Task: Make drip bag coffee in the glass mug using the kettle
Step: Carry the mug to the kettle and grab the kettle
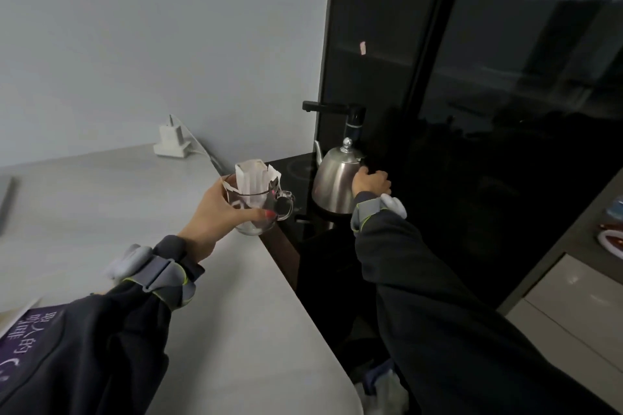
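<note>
While the left hand [219,209] has its fingers wrapped around the glass mug [258,209] right at the edge of the pale counter [236,313], a white drip bag [254,184] hangs open across the rim. Right hand [369,184] is over on the steel kettle [335,178], fingers curled round its handle side. Kettle sits on a black cooktop [296,168] under a black spout [333,109], just beside the mug.

pale counter [236,296] bears a white charger [170,141]; dark hob [296,168] carries the kettle [335,180].
</note>
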Motion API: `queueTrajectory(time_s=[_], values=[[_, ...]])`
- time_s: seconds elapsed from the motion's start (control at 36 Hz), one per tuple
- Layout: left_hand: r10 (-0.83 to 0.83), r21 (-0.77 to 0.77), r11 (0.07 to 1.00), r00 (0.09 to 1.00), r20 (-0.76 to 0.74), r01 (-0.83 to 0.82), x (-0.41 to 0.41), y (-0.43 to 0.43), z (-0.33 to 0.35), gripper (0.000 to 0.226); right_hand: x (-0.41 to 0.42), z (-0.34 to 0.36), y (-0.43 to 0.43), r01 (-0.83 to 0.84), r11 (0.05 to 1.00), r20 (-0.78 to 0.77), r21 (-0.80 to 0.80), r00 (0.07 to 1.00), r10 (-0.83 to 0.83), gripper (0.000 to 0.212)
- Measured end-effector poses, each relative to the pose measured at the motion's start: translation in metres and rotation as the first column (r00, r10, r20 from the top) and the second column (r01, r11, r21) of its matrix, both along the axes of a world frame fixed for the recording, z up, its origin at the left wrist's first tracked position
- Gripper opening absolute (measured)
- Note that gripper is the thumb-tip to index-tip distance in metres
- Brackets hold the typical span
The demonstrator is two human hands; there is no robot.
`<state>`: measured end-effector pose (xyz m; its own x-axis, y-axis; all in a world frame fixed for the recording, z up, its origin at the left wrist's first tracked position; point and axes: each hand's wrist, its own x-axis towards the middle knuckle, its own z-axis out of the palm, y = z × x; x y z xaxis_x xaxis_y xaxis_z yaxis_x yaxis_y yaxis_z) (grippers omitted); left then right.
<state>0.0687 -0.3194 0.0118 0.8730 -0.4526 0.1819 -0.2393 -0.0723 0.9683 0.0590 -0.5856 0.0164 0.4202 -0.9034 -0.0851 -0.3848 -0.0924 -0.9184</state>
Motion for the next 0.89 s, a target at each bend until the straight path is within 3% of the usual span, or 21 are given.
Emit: queueTrajectory(time_s=[0.17,0.28,0.44,0.58,0.89], values=[[0.044,0.038,0.998,0.998,-0.040,-0.043,0.007,0.005,-0.010,0.086,0.004,-0.017,-0.021,0.035,0.990,0.021,0.139,0.999,-0.038,0.067],[0.049,0.046,0.998,0.997,-0.057,-0.047,0.006,0.003,-0.015,0.092,0.000,-0.018,-0.026,0.048,0.986,0.101,0.160,0.993,-0.065,0.060],[0.062,0.050,0.997,0.996,-0.059,-0.059,0.001,0.007,-0.017,0.093,0.003,-0.012,-0.014,0.059,0.935,0.211,0.349,0.967,-0.140,0.037],[0.068,0.056,0.996,0.996,-0.058,-0.065,-0.004,0.011,-0.015,0.095,0.006,-0.010,-0.009,0.102,0.904,0.269,0.415,0.935,-0.229,0.042],[0.086,0.029,0.996,0.993,-0.080,-0.084,-0.009,0.017,-0.013,0.095,-0.002,0.041,-0.014,0.078,0.931,0.377,0.357,0.900,-0.220,0.039]])
